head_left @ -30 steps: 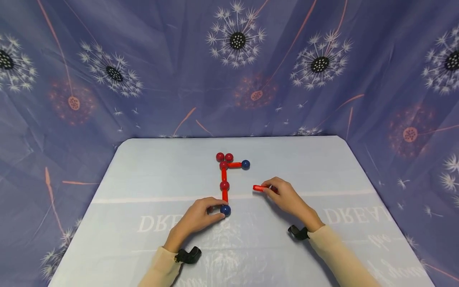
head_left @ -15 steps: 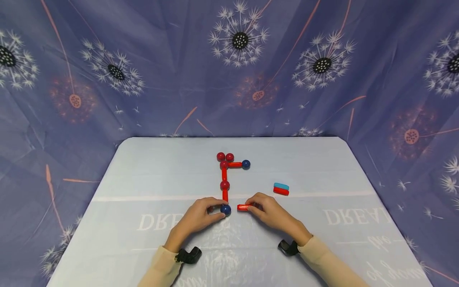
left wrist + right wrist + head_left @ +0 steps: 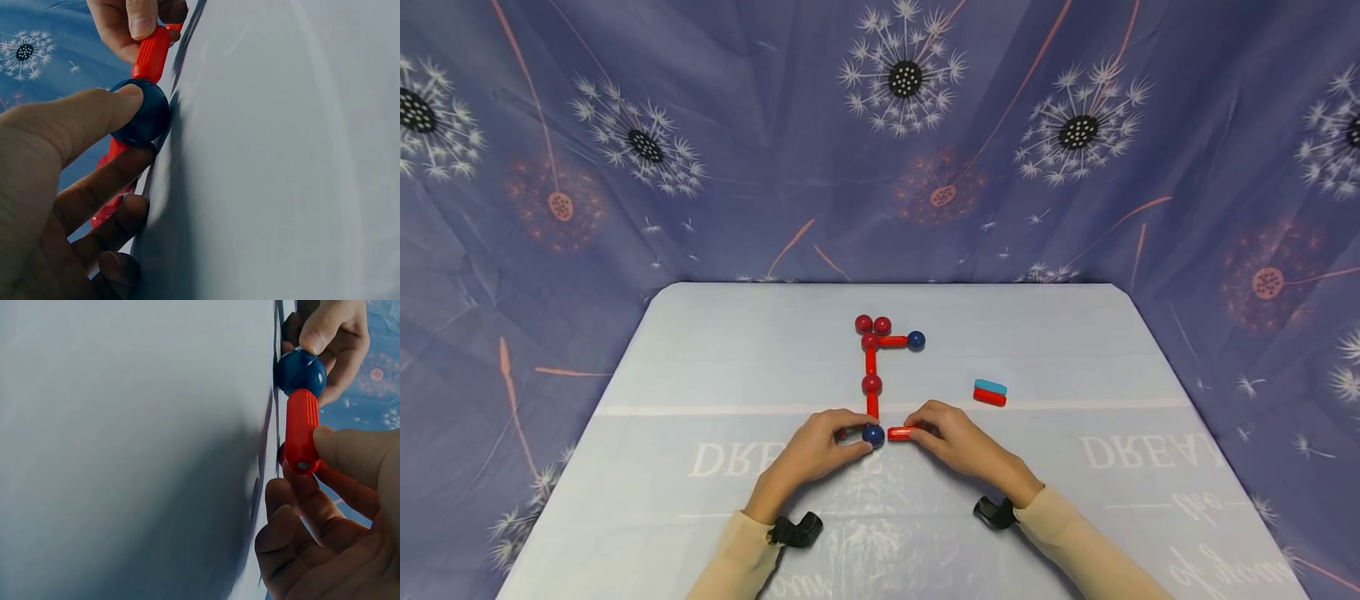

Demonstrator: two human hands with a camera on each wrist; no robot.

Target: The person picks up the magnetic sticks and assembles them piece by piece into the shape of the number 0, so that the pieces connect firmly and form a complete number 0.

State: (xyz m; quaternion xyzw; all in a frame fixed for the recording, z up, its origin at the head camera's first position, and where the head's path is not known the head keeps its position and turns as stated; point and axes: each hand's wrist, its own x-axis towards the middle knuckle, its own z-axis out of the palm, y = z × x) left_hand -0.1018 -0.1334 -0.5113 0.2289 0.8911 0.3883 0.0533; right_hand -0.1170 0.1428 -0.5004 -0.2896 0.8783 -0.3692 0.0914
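My left hand pinches a dark blue ball between thumb and fingers at the near end of a ball-and-rod figure. From that ball a red rod runs back to a red ball. Another red rod leads on to a second red ball, where a rod branches right to a blue ball. My right hand pinches a loose red rod, ribbed, with a small metal disc in its end. The rod's far end is right at the held blue ball's right side.
Two more red balls sit against the figure's back end. A light blue rod and a red rod lie side by side to the right on the white-covered table. A patterned purple cloth hangs behind.
The right hand has brought its red rod leftward and nearer to me, up to the blue ball, uncovering the two loose rods. The left hand keeps its hold on the ball.
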